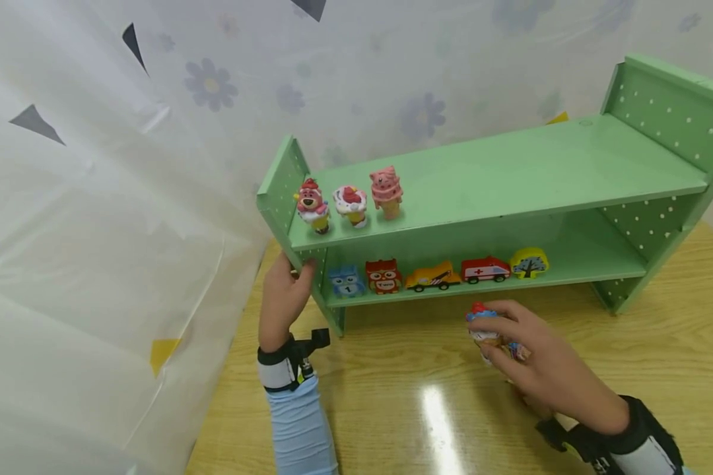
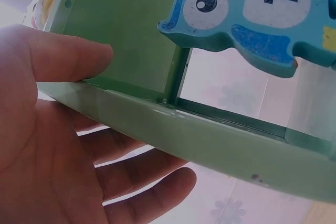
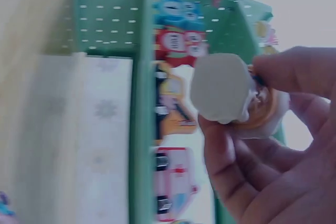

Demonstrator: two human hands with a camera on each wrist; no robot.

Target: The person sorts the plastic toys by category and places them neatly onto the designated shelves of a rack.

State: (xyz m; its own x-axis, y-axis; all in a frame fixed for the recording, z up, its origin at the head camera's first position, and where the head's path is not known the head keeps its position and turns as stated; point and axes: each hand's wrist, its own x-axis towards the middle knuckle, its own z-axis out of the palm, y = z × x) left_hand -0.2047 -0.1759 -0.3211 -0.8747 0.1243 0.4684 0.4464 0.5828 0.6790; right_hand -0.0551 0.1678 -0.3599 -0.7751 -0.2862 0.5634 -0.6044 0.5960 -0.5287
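Note:
My left hand (image 1: 284, 300) holds the left side panel of a green two-tier shelf (image 1: 499, 178). In the left wrist view its thumb lies on the inner face, the other fingers outside. Above the table in front of the shelf, my right hand (image 1: 541, 359) pinches an ice-cream figurine (image 1: 482, 326) with a blue and white top and a red tip. The figurine's pale flat base (image 3: 220, 87) faces the right wrist camera. On the top board's left end stand a pink bear ice-cream figurine (image 1: 312, 206), a white sundae figurine (image 1: 351, 206) and a pink ice-cream figurine (image 1: 387, 191).
Along the lower board stand a blue owl (image 1: 347, 282), a red owl (image 1: 383, 277), an orange tow truck (image 1: 433, 276), a red-and-white ambulance (image 1: 484, 270) and a yellow tree block (image 1: 529, 263). Another small colourful item (image 1: 518, 351) shows partly behind my right hand. The wooden table (image 1: 386, 376) adjoins plastic sheeting.

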